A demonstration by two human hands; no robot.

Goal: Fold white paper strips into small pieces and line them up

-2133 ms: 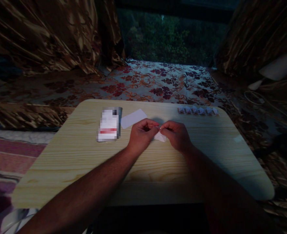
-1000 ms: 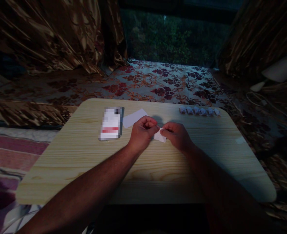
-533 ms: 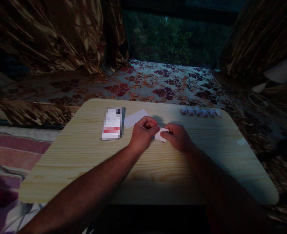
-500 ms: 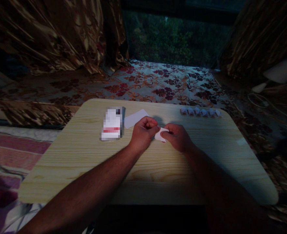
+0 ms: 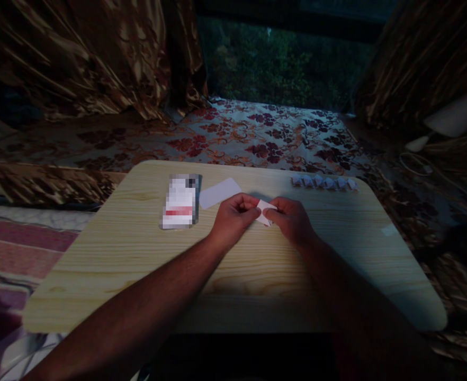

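Observation:
A small folded piece of white paper (image 5: 266, 212) is pinched between both hands above the middle of the table. My left hand (image 5: 234, 216) has thumb and fingers closed on its left edge. On the opposite edge, my right hand (image 5: 292, 217) grips it with the thumb lying over the front. Just behind my left hand lies a pale flat rectangular sheet (image 5: 220, 192). A phone-shaped item (image 5: 179, 202), blurred by pixelation, rests to the left of it. Several small folded white paper pieces (image 5: 324, 182) stand in a row at the far right.
The light wooden table (image 5: 138, 259) has rounded corners. A small pale patch (image 5: 389, 230) lies near its right edge. Beyond it is a ledge with a floral cloth (image 5: 265, 132), flanked by curtains (image 5: 110, 58). A white lamp (image 5: 456, 116) and cable sit at the right.
The folded paper has been turned, so its pointed corner now stands up between the hands. Both hands still hold it, with the fingers slightly shifted. The view has moved a little.

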